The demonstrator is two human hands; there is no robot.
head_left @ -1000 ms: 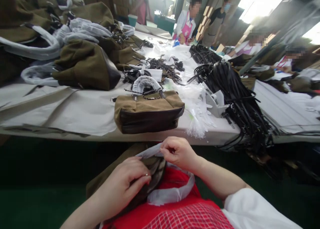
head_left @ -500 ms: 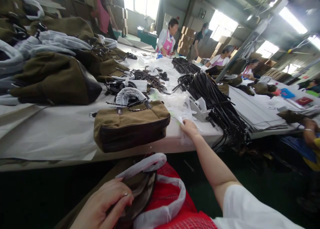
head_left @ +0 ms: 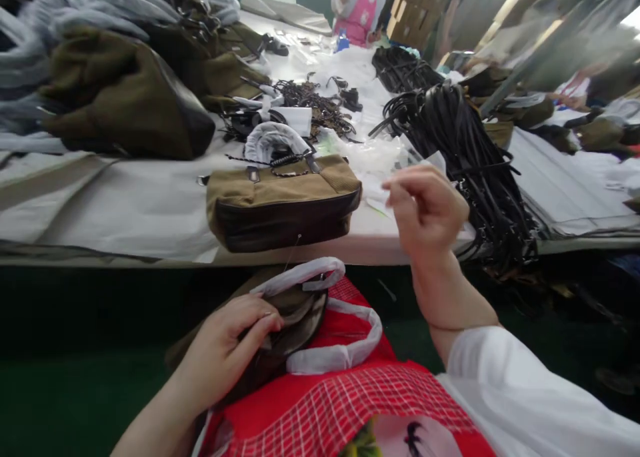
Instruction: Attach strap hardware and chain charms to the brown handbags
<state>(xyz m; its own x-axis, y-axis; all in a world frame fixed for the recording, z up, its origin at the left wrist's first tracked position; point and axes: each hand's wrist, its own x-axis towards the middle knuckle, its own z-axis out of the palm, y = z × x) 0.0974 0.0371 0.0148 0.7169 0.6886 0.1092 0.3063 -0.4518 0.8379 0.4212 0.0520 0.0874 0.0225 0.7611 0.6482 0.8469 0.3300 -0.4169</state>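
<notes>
On my lap lies a dark olive handbag (head_left: 300,320) with white-wrapped handles (head_left: 345,357). My left hand (head_left: 240,337) is closed on the bag's opening edge, with the thumb pressed against the fingers. A thin thread-like line with a small pale tip (head_left: 299,236) rises from near the bag. My right hand (head_left: 427,207) is raised over the table's front edge, its fingers curled and pinched together. Whatever that pinch holds, if anything, is too small to make out. Beyond my left hand, a tan handbag (head_left: 285,204) with a dark base and a wrapped handle sits on the table.
Olive bags (head_left: 125,97) pile up at the left. A bundle of black straps (head_left: 470,144) hangs over the table edge at the right. Dark cords (head_left: 315,104) and clear plastic (head_left: 370,154) lie mid-table. A person in a pink apron (head_left: 360,14) stands across the table.
My right hand has left the clear plastic on the table and come up, nearer to me. The left hand still grips the bag. The view has tilted down.
</notes>
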